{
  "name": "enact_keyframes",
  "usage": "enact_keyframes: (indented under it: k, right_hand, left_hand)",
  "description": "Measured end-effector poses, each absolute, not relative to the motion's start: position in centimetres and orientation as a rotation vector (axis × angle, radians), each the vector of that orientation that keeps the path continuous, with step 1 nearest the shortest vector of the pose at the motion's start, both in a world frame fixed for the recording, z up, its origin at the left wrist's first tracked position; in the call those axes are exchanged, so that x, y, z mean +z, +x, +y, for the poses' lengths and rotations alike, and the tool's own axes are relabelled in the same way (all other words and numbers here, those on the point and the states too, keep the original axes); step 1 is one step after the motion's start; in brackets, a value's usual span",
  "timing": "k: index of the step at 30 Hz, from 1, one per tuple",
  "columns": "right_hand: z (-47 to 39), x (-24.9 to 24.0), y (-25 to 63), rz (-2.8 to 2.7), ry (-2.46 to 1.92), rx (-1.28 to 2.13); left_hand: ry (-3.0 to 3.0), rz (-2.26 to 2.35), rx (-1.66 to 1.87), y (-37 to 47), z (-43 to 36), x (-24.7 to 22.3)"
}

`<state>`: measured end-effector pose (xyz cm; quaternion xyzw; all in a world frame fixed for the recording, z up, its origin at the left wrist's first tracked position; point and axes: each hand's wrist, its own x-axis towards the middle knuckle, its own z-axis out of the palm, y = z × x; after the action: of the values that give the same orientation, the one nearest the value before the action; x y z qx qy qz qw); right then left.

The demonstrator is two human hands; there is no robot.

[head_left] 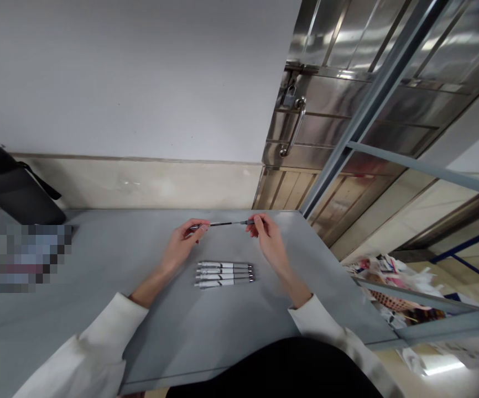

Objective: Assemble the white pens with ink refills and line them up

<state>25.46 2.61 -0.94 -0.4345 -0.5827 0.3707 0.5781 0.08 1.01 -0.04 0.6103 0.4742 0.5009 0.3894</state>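
Above the grey table, my left hand pinches one end of a pen, most of it hidden by the fingers. A thin dark refill sticks out of that end toward the right. Opposite it, my right hand is closed on a dark pen barrel section, its narrow end pointing left at the refill tip. Whether the two parts touch there I cannot tell. Closer to my body, several white-and-silver pens lie side by side in a row on the table, tips to the right.
The grey table meets a wall at its back edge. A black case and a blurred-out object are at the left. A metal frame post rises at the right corner, with bagged items on the floor beyond.
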Motion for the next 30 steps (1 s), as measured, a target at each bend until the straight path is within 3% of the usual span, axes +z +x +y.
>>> enact_keyframes:
  k: [30]
  right_hand:
    - [1.77, -0.11, 25.02, -1.463, -1.073, 0.850]
  left_hand:
    - [1.585, 1.207, 1.214, 0.29, 0.82, 0.22]
